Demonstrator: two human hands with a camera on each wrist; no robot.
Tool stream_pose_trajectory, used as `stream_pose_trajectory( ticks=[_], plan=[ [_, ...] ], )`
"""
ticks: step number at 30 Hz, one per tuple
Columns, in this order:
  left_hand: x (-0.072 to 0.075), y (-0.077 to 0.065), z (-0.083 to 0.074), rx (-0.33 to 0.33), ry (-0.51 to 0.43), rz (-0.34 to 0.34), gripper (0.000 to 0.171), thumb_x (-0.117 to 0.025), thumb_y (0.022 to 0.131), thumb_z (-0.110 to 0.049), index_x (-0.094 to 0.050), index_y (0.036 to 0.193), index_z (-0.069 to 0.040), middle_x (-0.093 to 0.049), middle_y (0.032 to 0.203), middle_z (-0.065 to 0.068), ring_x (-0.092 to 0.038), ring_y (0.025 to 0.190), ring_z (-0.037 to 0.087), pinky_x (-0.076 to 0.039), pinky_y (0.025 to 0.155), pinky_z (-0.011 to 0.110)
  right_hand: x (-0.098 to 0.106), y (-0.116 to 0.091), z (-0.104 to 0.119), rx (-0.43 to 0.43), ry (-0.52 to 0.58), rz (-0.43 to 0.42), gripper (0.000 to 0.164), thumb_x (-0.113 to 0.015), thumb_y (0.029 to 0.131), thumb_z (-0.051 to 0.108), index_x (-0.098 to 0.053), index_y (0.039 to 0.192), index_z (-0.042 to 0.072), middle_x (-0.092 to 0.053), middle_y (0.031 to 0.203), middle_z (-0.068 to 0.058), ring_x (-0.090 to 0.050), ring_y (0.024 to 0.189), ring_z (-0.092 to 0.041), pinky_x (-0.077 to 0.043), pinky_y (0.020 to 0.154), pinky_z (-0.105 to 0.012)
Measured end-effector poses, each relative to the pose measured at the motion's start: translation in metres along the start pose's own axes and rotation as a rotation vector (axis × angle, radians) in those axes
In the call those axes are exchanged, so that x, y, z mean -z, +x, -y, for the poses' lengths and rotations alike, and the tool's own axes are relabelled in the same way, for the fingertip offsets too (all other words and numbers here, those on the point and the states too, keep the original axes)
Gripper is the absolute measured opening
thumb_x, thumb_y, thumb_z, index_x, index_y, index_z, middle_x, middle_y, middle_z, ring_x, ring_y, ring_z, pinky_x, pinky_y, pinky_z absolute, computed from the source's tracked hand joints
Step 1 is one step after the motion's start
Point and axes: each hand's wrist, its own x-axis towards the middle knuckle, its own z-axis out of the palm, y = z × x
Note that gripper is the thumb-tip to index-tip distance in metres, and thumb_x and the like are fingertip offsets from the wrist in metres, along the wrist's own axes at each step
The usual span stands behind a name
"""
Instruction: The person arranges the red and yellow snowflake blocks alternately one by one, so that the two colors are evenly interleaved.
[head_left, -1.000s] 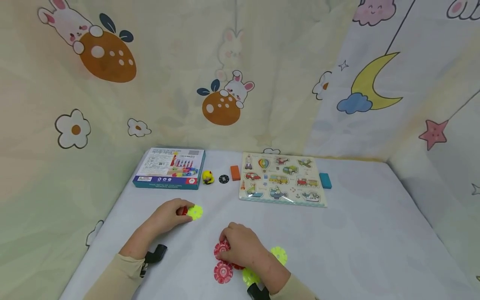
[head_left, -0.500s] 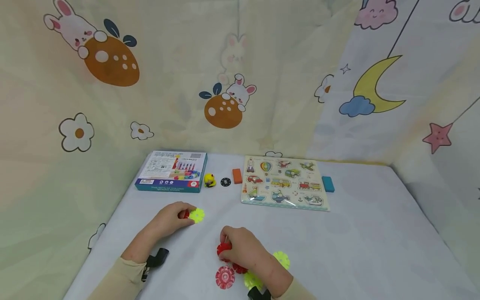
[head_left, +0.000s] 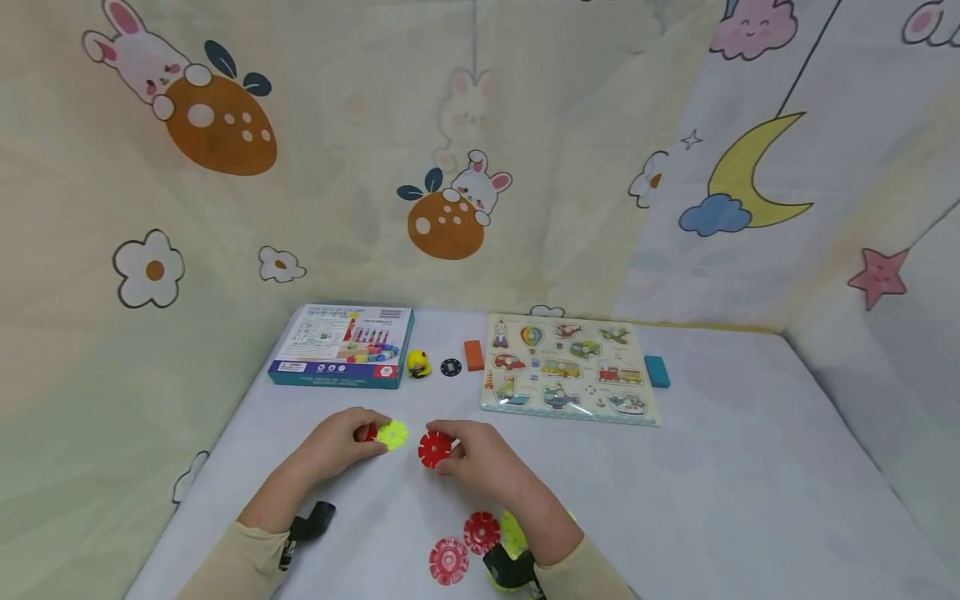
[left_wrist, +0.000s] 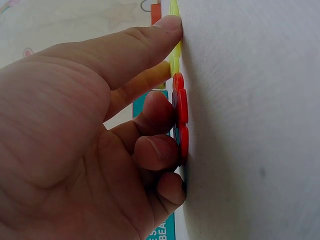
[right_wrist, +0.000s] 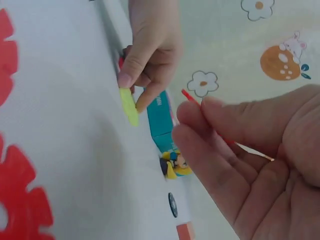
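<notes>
My left hand (head_left: 336, 443) pinches a yellow-green notched plastic disc (head_left: 392, 435) between thumb and finger, low over the white table. Red discs (left_wrist: 183, 110) sit against its curled fingers in the left wrist view, in line with the yellow-green one. Just right of it, my right hand (head_left: 486, 463) pinches a red notched disc (head_left: 435, 450) by its edge, raised and facing the head camera. Nearer the body lie another red disc (head_left: 482, 532) and a pinkish-red disc (head_left: 448, 561). A yellow-green disc (head_left: 513, 533) is partly hidden under the right wrist.
Along the back stand a flat teal-edged box (head_left: 341, 346), a yellow toy duck (head_left: 418, 364), a black round chip (head_left: 451, 367) and an orange block (head_left: 474, 356). A picture puzzle board (head_left: 570, 367) and a teal block (head_left: 657, 372) lie further right. Printed cloth walls rise behind.
My right hand has picked up a red disc from the group near the body and carried it forward and left, beside the left hand's disc. The left hand has stayed almost in place.
</notes>
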Motion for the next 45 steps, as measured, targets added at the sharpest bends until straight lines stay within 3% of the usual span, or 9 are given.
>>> stream_pose_trajectory(
  ticks=[6, 12, 16, 20, 26, 34, 41, 45],
  plan=[
    [-0.003, -0.002, 0.0, 0.0, -0.002, -0.008, 0.045, -0.079, 0.074, -0.036, -0.067, 0.116, -0.027, -0.058, 0.1, -0.007, -0.049, 0.09, 0.016, -0.046, 0.075, 0.033, -0.013, 0.022, -0.001, -0.036, 0.006, -0.11, 0.053, -0.073, 0.081, 0.008, -0.058, 0.131, 0.018, -0.06, 0.111, 0.001, -0.053, 0.086, -0.014, -0.05, 0.067, -0.025],
    [-0.009, -0.009, 0.003, -0.013, -0.005, 0.007, 0.045, -0.079, 0.074, -0.037, -0.067, 0.116, -0.027, -0.056, 0.092, -0.008, -0.048, 0.086, 0.015, -0.044, 0.07, 0.03, -0.035, 0.029, -0.008, -0.128, -0.035, -0.175, 0.055, -0.078, 0.076, 0.014, -0.06, 0.128, 0.016, -0.059, 0.119, -0.002, -0.052, 0.1, -0.018, -0.052, 0.07, -0.03],
    [-0.009, -0.013, 0.002, -0.004, 0.001, -0.009, 0.044, -0.08, 0.074, -0.036, -0.068, 0.115, -0.028, -0.056, 0.092, -0.01, -0.048, 0.086, 0.014, -0.044, 0.07, 0.029, -0.048, 0.03, -0.01, -0.117, -0.121, -0.194, 0.055, -0.079, 0.076, 0.02, -0.06, 0.127, 0.016, -0.06, 0.115, -0.002, -0.052, 0.1, -0.02, -0.052, 0.072, -0.033],
    [-0.007, -0.014, -0.001, -0.002, 0.003, -0.012, 0.043, -0.08, 0.074, -0.033, -0.068, 0.115, -0.026, -0.056, 0.093, -0.009, -0.049, 0.085, 0.015, -0.045, 0.07, 0.029, -0.055, 0.03, -0.012, -0.081, -0.233, -0.214, 0.053, -0.08, 0.076, 0.025, -0.062, 0.125, 0.017, -0.058, 0.106, -0.002, -0.052, 0.093, -0.016, -0.051, 0.07, -0.029],
    [-0.006, -0.012, -0.007, 0.004, 0.065, 0.011, 0.046, -0.079, 0.075, -0.034, -0.067, 0.119, -0.024, -0.054, 0.086, -0.009, -0.049, 0.082, 0.014, -0.044, 0.07, 0.03, -0.053, 0.028, -0.015, -0.08, -0.249, -0.24, 0.051, -0.079, 0.076, 0.024, -0.062, 0.123, 0.014, -0.052, 0.103, -0.003, -0.051, 0.09, -0.013, -0.051, 0.071, -0.027],
    [-0.004, -0.007, -0.02, 0.027, 0.135, 0.034, 0.05, -0.079, 0.074, -0.032, -0.065, 0.121, -0.019, -0.055, 0.089, -0.006, -0.049, 0.082, 0.015, -0.048, 0.077, 0.035, -0.049, 0.034, -0.023, -0.067, -0.201, -0.247, 0.039, -0.077, 0.079, 0.019, -0.066, 0.115, 0.008, -0.052, 0.097, -0.001, -0.049, 0.083, -0.011, -0.049, 0.069, -0.024],
    [-0.005, 0.003, -0.035, 0.003, 0.124, 0.039, 0.055, -0.08, 0.073, -0.032, -0.063, 0.124, -0.018, -0.053, 0.083, -0.004, -0.049, 0.079, 0.015, -0.045, 0.071, 0.032, -0.046, 0.039, -0.024, -0.065, -0.192, -0.247, 0.04, -0.077, 0.079, 0.022, -0.066, 0.116, 0.009, -0.052, 0.098, -0.002, -0.049, 0.083, -0.011, -0.049, 0.071, -0.025],
    [-0.01, 0.009, -0.04, -0.035, 0.113, 0.045, 0.057, -0.081, 0.072, -0.036, -0.063, 0.124, -0.019, -0.056, 0.089, -0.005, -0.05, 0.084, 0.014, -0.047, 0.074, 0.034, -0.043, 0.041, -0.024, -0.052, -0.172, -0.233, 0.041, -0.076, 0.08, 0.02, -0.064, 0.118, 0.009, -0.052, 0.099, -0.002, -0.049, 0.085, -0.011, -0.05, 0.072, -0.025]
  ],
)
